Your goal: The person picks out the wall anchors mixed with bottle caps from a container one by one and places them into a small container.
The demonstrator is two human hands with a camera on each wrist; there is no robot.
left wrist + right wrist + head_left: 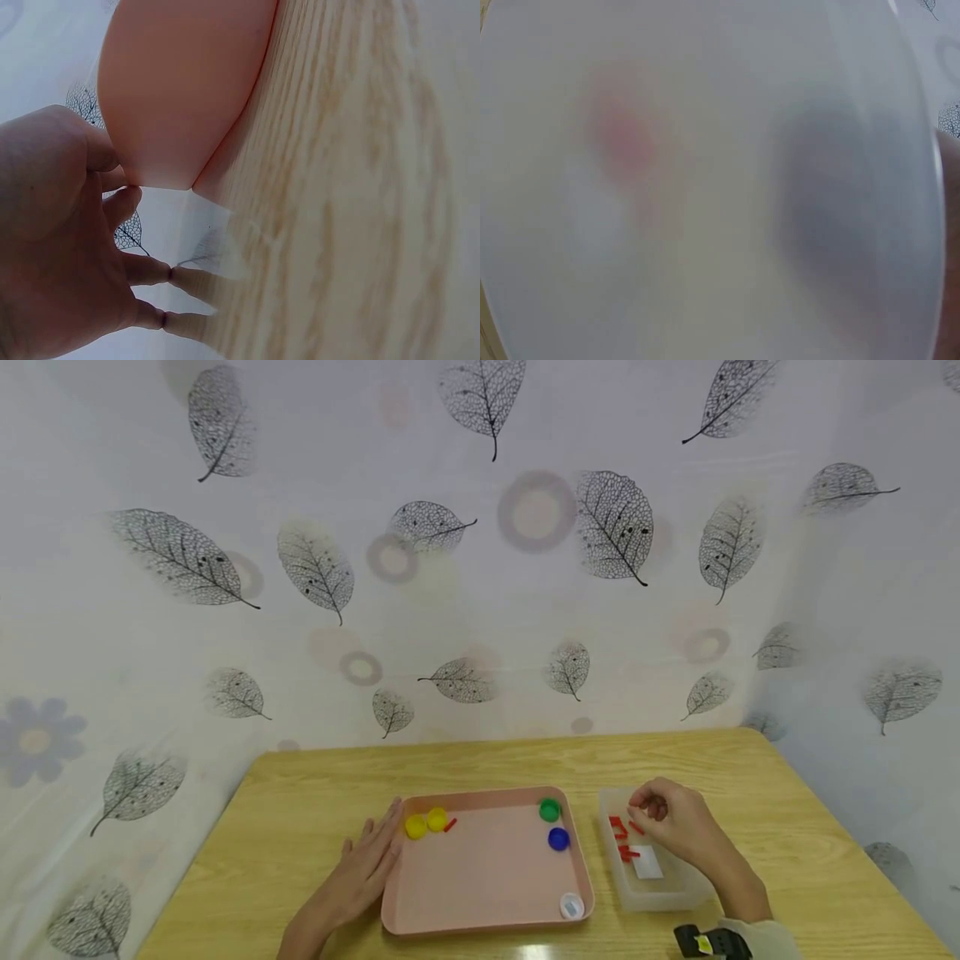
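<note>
My left hand rests with extended fingers along the left edge of a pink tray; in the left wrist view its fingers touch the tray's outer corner. My right hand hovers over a translucent plastic bin, fingers bent and tips low near the small red sticks inside. Whether the fingertips pinch a stick is too small to tell. From the right wrist, the bin wall blurs the red pieces and hides the fingers.
Two yellow cups stand in the tray's far left corner beside one red stick. A green cup, a blue cup and a white round piece line its right side. A white card lies in the bin.
</note>
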